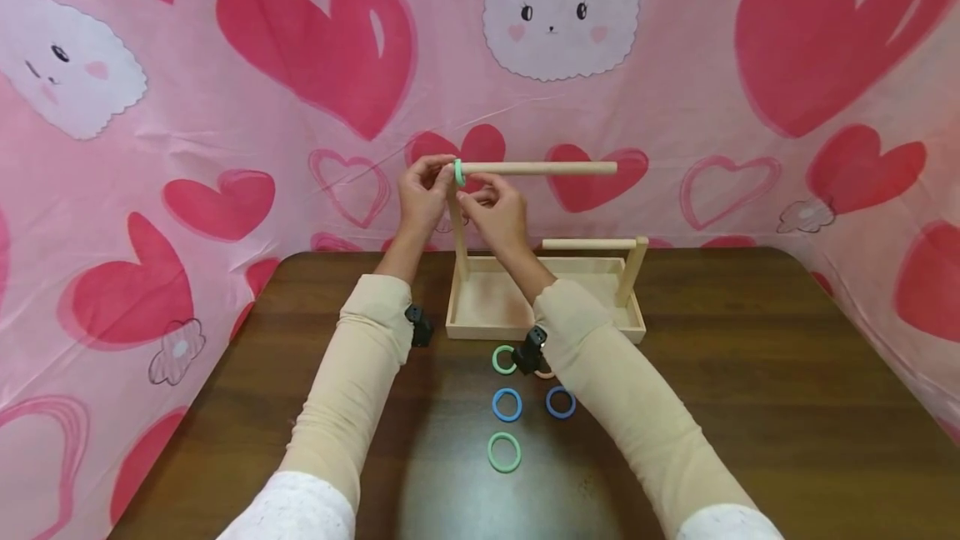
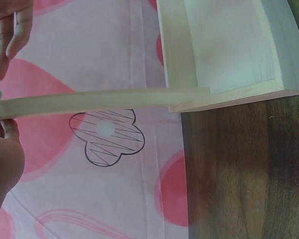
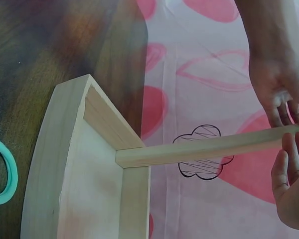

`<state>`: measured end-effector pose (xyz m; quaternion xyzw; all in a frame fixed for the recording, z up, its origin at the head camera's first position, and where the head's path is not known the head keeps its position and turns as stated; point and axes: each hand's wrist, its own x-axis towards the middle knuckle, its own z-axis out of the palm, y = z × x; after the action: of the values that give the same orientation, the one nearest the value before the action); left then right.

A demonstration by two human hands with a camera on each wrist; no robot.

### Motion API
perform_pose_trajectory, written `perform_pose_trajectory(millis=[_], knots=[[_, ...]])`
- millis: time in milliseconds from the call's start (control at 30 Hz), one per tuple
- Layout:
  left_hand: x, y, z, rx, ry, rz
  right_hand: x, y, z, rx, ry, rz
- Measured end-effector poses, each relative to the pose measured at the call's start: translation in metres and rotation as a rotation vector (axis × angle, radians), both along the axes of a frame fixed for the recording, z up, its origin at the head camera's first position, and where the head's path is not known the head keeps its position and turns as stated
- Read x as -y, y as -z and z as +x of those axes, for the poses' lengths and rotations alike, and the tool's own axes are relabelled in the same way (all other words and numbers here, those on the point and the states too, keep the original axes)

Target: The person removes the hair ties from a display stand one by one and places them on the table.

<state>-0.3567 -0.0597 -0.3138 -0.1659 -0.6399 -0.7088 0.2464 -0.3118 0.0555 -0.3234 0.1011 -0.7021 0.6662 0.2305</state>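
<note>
My left hand (image 1: 424, 200) is at the top of a tall wooden post (image 1: 457, 227), its thumb and fingers gripping the post near the joint. A green ring (image 1: 459, 172) hangs on the left end of a horizontal wooden dowel (image 1: 540, 167), right beside those fingertips. Just right of the post, my right hand (image 1: 501, 211) is held below the dowel with fingers loosely bent and apart from the ring. In the left wrist view, the right hand's fingers (image 2: 21, 32) hang near the post with nothing visible between them.
The post rises from a shallow wooden tray (image 1: 547, 332), which also bears a shorter post (image 1: 632, 272) with a lower dowel (image 1: 588, 244). Nearer on the table (image 1: 750, 373) lie green rings (image 1: 504, 452), blue rings (image 1: 507, 405) and a partly hidden orange one (image 1: 545, 374). A patterned cloth hangs behind.
</note>
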Motion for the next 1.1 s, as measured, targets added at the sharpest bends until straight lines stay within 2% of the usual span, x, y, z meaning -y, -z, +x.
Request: perform_pose_trajectory(millis=[200,367,700,1100], knots=[[0.001,0.000,0.000,-0.011,0.004,0.006,0.008,-0.002,-0.004,0.014,0.014,0.005],[0.001,0.000,-0.001,-0.026,0.014,0.015,0.014,-0.005,-0.007,0.022,0.054,0.048],[-0.001,0.001,-0.002,-0.046,0.026,0.022,0.014,-0.007,-0.013,0.030,0.098,0.077],[0.000,0.002,-0.003,-0.035,0.016,0.022,0.014,-0.006,-0.014,0.012,0.063,0.055]])
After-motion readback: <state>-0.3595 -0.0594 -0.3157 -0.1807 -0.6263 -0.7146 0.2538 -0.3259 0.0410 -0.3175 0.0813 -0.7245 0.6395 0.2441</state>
